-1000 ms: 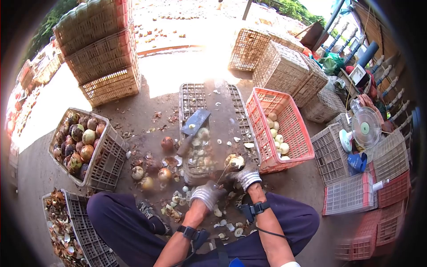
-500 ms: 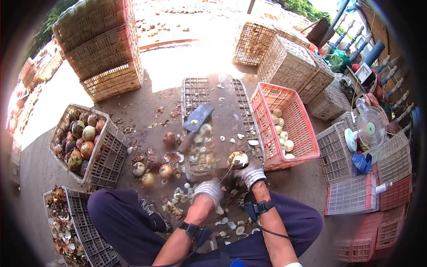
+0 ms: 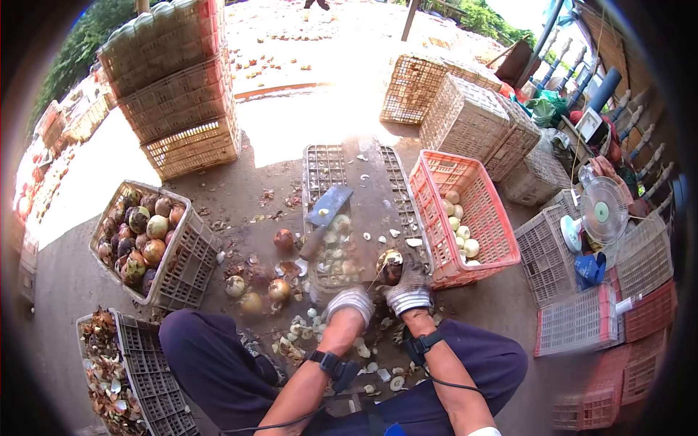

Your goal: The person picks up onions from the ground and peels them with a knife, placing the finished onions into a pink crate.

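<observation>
My right hand [image 3: 408, 288], in a dirty striped glove, grips a partly peeled onion [image 3: 390, 267] whose dark brown skin faces the camera. Just left of it is my gloved left hand [image 3: 350, 302], fingers curled; what it holds is too small to make out. Both hands are at the near end of a board [image 3: 369, 190] laid over a crate. A cleaver [image 3: 329, 206] lies at the board's left side, its handle toward me. Unpeeled onions [image 3: 279, 290] and peel scraps [image 3: 298, 329] are on the ground left of my hands.
A red crate [image 3: 502, 218] with peeled onions stands right of the board. At left are a crate of unpeeled onions [image 3: 154, 227] and a crate of peelings [image 3: 109, 370]. Stacked crates [image 3: 174, 94], a fan [image 3: 605, 211] and a distant person's legs [image 3: 317, 4] surround the area.
The onion has turned from its pale peeled side to darker skin. My left hand has shifted slightly right and up, closer to it. The view has tilted a little, and a person's legs appear at the top.
</observation>
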Demonstrator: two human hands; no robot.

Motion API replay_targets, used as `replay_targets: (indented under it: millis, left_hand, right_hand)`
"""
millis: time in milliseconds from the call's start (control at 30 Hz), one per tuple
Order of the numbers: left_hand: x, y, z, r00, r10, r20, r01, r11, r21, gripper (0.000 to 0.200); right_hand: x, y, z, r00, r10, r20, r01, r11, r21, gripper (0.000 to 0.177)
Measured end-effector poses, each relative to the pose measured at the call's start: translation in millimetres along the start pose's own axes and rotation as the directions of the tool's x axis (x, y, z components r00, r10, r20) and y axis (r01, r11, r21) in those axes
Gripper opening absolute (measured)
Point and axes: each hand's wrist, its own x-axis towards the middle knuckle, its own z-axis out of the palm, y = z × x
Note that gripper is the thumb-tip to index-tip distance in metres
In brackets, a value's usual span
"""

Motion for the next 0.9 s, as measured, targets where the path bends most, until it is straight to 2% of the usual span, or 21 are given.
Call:
replay_targets:
  millis: [33, 133, 167, 200, 300, 367, 433, 467, 500, 600, 633, 733, 767, 833, 867, 900]
  left_hand:
    - [9, -3, 9, 1.0, 0.007, -0.009, -0.008, 0.998, -0.062, 0.026]
    - [30, -18, 33, 1.0, 0.011, 0.001, -0.011, 0.977, -0.213, 0.025]
    - [24, -18, 28, 1.0, 0.014, 0.024, -0.007, 0.97, -0.242, 0.025]
    - [22, -15, 24, 1.0, 0.023, 0.02, -0.017, 0.966, -0.257, 0.025]
    - [21, -8, 18, 0.998, 0.057, -0.041, -0.066, 0.961, -0.269, 0.027]
    - [9, 0, 12, 0.988, 0.081, -0.132, -0.108, 0.97, -0.216, 0.027]
    - [-1, 7, -2, 0.988, 0.093, -0.124, -0.113, 0.979, -0.17, 0.026]
    - [-1, 11, -16, 0.993, 0.091, -0.07, -0.101, 0.983, -0.153, 0.024]
    - [-1, 12, -23, 0.996, 0.089, -0.018, -0.09, 0.987, -0.134, 0.023]
    - [9, 10, -18, 0.99, 0.132, -0.052, -0.134, 0.99, -0.036, 0.018]
    - [34, 7, -5, 0.997, 0.068, 0.033, -0.068, 0.997, -0.024, 0.015]
    - [12, -5, 8, 0.997, -0.048, 0.057, 0.057, 0.981, -0.187, 0.027]
    - [2, -8, 14, 0.994, -0.081, 0.068, 0.095, 0.967, -0.237, 0.032]
    - [-12, -9, 17, 0.985, -0.141, 0.096, 0.165, 0.928, -0.333, 0.041]
    - [-5, 0, 8, 0.979, -0.127, 0.157, 0.157, 0.967, -0.201, 0.031]
    - [-1, 4, 7, 0.98, -0.118, 0.162, 0.146, 0.974, -0.171, 0.031]
  right_hand:
    - [2, 3, 4, 1.0, -0.014, -0.011, 0.013, 1.0, -0.008, 0.098]
    - [24, 1, 6, 0.986, 0.103, 0.129, -0.105, 0.994, 0.008, 0.093]
    - [35, 2, 7, 0.994, 0.022, 0.106, -0.025, 0.999, 0.025, 0.091]
    - [47, 7, 3, 0.938, 0.127, 0.322, -0.127, 0.992, -0.02, 0.092]
    - [66, 26, 11, 0.885, 0.11, 0.452, -0.119, 0.993, -0.009, 0.088]
    - [73, 17, -12, 0.852, 0.061, 0.52, -0.107, 0.993, 0.058, 0.086]
    - [77, 32, 1, 0.886, -0.029, 0.463, -0.024, 0.994, 0.107, 0.063]
    - [78, 33, 1, 0.899, -0.072, 0.431, 0.017, 0.991, 0.13, 0.055]
    - [80, 34, -1, 0.897, -0.105, 0.43, 0.046, 0.988, 0.146, 0.054]
    - [95, 40, 14, 0.812, -0.148, 0.565, 0.194, 0.981, -0.022, 0.057]
    - [98, 50, 31, 0.801, -0.113, 0.587, 0.172, 0.984, -0.045, 0.059]
    - [99, 44, 41, 0.863, -0.02, 0.504, 0.097, 0.987, -0.128, 0.05]
    - [94, 27, 17, 0.896, -0.027, 0.443, 0.074, 0.993, -0.088, 0.049]
    - [94, 28, 16, 0.91, -0.047, 0.413, 0.065, 0.998, -0.028, 0.048]
    - [93, 29, 15, 0.916, -0.056, 0.398, 0.061, 0.998, 0.0, 0.047]
    - [95, 31, 14, 0.862, -0.076, 0.5, 0.124, 0.99, -0.064, 0.048]
